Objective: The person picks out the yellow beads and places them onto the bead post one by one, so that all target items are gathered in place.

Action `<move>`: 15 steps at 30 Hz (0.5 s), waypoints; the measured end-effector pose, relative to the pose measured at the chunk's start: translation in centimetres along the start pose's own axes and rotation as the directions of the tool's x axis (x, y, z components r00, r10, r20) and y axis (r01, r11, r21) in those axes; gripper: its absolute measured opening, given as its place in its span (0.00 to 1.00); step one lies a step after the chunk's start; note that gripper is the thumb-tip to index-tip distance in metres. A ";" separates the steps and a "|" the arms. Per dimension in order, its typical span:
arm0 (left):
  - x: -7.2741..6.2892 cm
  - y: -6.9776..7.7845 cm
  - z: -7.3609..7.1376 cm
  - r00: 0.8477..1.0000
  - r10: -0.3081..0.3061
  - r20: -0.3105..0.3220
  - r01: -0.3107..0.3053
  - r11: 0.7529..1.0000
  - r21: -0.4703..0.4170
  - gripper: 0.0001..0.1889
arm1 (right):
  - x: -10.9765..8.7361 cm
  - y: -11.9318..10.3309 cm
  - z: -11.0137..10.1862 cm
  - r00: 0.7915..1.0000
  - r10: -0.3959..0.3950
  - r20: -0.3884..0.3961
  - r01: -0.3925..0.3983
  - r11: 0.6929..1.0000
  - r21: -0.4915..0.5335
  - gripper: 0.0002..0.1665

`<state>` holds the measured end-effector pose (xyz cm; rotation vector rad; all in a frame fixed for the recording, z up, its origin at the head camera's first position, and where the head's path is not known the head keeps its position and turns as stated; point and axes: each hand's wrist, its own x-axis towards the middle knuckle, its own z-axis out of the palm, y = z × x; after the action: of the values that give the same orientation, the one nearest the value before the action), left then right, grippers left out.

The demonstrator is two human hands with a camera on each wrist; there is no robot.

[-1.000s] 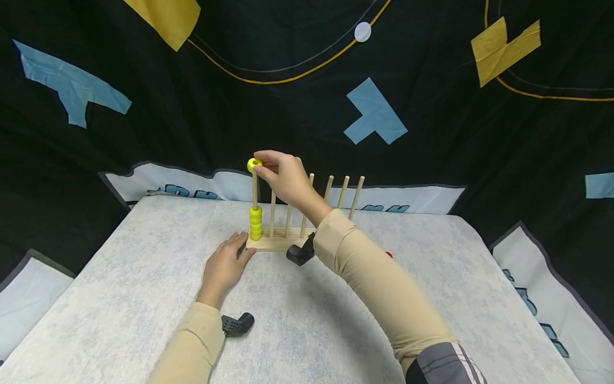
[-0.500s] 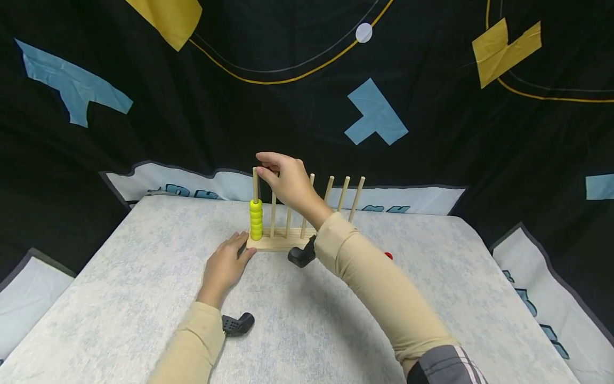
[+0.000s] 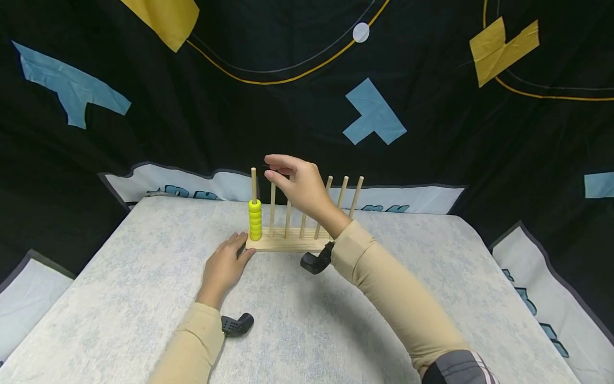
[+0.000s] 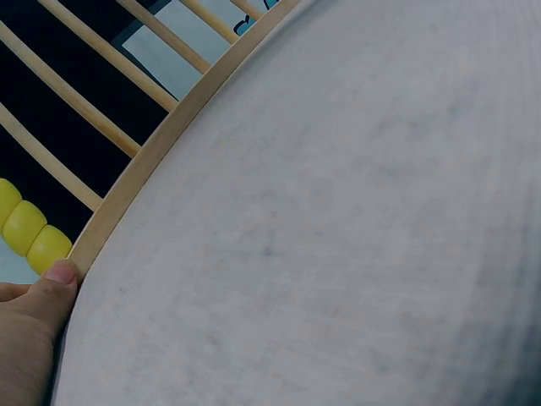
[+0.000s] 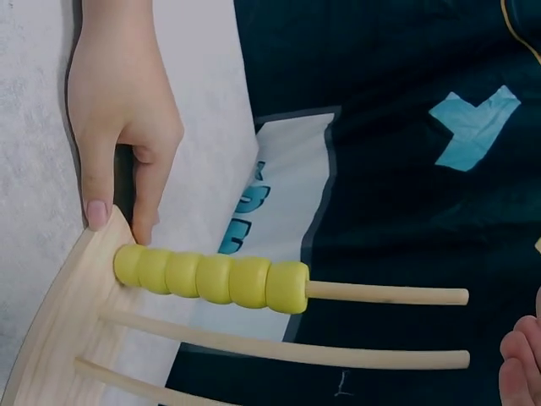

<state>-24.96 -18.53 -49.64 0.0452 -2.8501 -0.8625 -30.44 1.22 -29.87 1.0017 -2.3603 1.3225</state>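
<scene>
A wooden peg rack (image 3: 288,245) stands on the table with a row of upright pegs along its base. Several yellow beads (image 3: 255,220) are stacked on its leftmost peg, whose upper part (image 5: 389,293) sticks out bare. My left hand (image 3: 223,266) holds the base's left end, thumb at the front edge and fingers round the back, as the right wrist view shows. In the left wrist view the thumb (image 4: 59,275) presses the base right beside the lowest bead. Above the rack, my right hand (image 3: 304,186) hovers with loosely bent fingers and nothing between thumb and fingertips.
The pale, mottled tabletop (image 3: 288,320) spreads around the rack. Behind it hangs a dark curtain (image 3: 288,122) with blue and yellow patches. Black wrist devices (image 3: 237,324) sit by both cuffs.
A yellow bead left the right hand's fingers and dropped onto the stack on the leftmost peg. The right hand then drew back to the right, hiding a red thing. The left hand stayed still.
</scene>
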 end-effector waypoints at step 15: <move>0.0 0.0 0.0 1.000 0.010 0.006 -0.010 1.000 0.005 0.31 | -4.0 0.7 -4.5 0.999 0.031 -0.009 -0.030 0.997 0.069 0.21</move>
<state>-24.95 -18.54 -49.66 0.0286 -2.8557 -0.8556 -28.52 6.96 -29.90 0.9801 -2.3465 1.4254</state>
